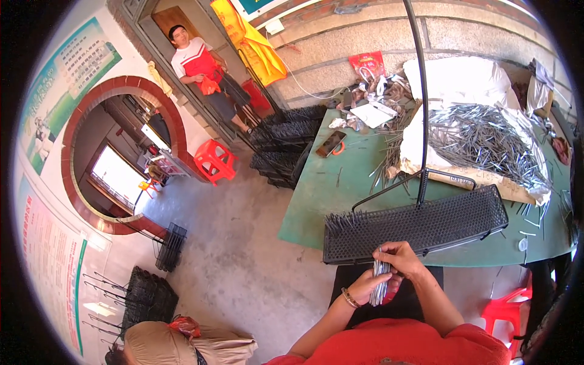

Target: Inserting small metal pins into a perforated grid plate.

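Note:
A bundle of thin grey metal rods point(378, 289) stands roughly upright in front of my body. Wrapped round its lower half is my left hand point(367, 285), with a beaded bracelet at the wrist. My right hand point(403, 260) is closed at the bundle's upper end, thumb and fingers gripping the tops. Just beyond my hands, a long black perforated tray point(413, 230) with a tall black handle point(421, 121) rests along the table's near edge. Similar dark rods point(347, 222) stick up from the holes at its left end.
A green table point(310, 201) carries a large heap of loose rods point(480, 140) on white sacking, plus a phone point(330, 144). More black trays point(280, 143) are stacked left of it. Red stools point(215, 160) stand on the floor. One person point(198, 64) stands in the doorway; another point(176, 344) is at lower left.

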The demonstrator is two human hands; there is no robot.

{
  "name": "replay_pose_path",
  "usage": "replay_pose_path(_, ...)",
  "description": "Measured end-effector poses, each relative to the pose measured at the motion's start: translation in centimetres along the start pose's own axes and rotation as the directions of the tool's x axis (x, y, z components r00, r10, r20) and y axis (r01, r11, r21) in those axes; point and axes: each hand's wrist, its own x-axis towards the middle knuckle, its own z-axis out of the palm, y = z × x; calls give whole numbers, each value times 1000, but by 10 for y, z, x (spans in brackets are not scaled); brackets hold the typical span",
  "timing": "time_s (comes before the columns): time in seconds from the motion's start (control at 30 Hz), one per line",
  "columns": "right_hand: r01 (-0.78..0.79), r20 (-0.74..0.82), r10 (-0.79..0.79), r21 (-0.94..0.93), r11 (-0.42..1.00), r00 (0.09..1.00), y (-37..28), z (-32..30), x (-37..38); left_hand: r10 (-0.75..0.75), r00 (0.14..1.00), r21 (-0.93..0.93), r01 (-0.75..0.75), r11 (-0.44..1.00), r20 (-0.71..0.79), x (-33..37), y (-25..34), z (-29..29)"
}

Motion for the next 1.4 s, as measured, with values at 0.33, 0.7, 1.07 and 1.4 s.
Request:
replay_pose_path(0.33, 1, -42, 0, 20, 1000, 999, -2, 1, 2, 8, 1000, 2, -8, 1000, -1, 3, -2, -4)
replay_pose_path(0.7, 119, -154, -110, 53, 991, 982, 11, 0, 6, -4, 1000, 39, 5, 999, -30, -5, -5, 2)
replay_pose_path(1.07, 118, -205, -117, -9, 993, 972, 14, -6, 16, 9, 1000, -8, -9, 1000, -2, -8, 3, 3)
replay_pose_path(1.4, 321, -414, -310, -43, 946, 856, -8, -19, 27, 1, 999, 1, -1, 1000, -48, -5, -2, -10)
